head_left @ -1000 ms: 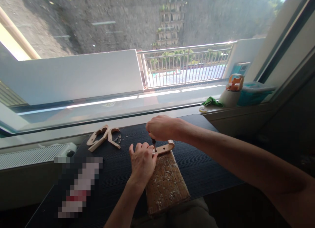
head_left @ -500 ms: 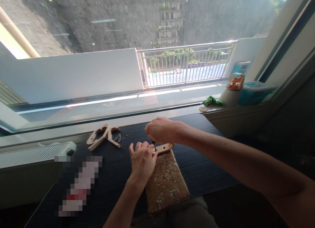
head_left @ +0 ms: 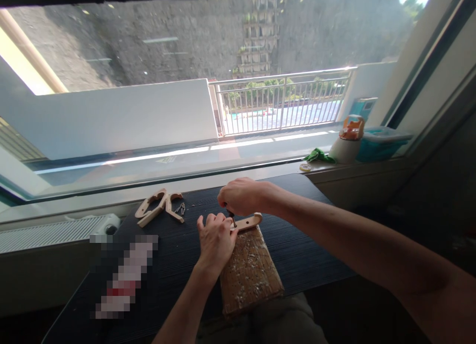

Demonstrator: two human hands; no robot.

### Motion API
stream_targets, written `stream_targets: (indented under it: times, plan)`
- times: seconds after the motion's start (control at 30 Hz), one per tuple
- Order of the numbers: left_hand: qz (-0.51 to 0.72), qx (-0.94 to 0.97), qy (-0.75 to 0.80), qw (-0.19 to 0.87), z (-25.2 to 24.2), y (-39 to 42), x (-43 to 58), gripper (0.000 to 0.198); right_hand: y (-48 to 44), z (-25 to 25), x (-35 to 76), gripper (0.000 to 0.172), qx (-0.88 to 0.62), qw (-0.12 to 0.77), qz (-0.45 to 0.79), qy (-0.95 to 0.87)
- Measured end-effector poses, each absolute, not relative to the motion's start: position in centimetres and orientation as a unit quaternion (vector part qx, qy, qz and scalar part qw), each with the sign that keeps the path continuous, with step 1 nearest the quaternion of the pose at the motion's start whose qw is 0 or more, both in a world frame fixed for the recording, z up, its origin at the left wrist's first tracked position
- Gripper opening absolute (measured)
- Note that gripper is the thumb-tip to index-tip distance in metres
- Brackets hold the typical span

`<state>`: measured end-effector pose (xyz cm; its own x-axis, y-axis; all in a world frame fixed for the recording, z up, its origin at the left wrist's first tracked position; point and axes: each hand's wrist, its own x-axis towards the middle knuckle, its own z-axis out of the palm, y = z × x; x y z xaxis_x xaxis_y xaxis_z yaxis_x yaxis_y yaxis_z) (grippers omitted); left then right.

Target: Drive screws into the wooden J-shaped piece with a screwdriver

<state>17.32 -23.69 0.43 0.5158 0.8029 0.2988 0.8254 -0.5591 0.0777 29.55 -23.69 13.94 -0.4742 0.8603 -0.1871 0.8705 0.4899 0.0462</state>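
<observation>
My right hand (head_left: 240, 194) is closed around the dark handle of a screwdriver (head_left: 231, 218), whose thin shaft points down at a pale wooden hook (head_left: 250, 223). Most of the handle is hidden in the fist. My left hand (head_left: 216, 237) presses the hook's near end, fingers bent over it; part of the hook is covered by them. The hook has a hole in its flat part and a curved right end. It lies across the far end of a scarred wooden block (head_left: 251, 272), which is pitted and flecked with white bits.
Several pale wooden hooks (head_left: 152, 205) lie at the table's far left, with a few screws (head_left: 180, 208) beside them. A blurred-out pinkish item (head_left: 130, 274) is on the dark table (head_left: 297, 255). On the sill stand a green cloth (head_left: 320, 155), a white-and-orange bottle (head_left: 349, 143) and a teal box (head_left: 383, 143).
The view has tilted up a little. My right fist has turned slightly, and more of the dark handle shows below it. My left hand keeps its place on the hook.
</observation>
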Motion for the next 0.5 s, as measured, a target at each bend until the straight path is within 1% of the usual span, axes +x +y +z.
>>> stream_targets:
  times: [0.5]
  plan:
    - [-0.153,-0.871,-0.466,0.034,0.47,-23.93,17.21,0.016,-24.52,13.03,29.53,0.026,0.533,0.061,-0.023,0.843]
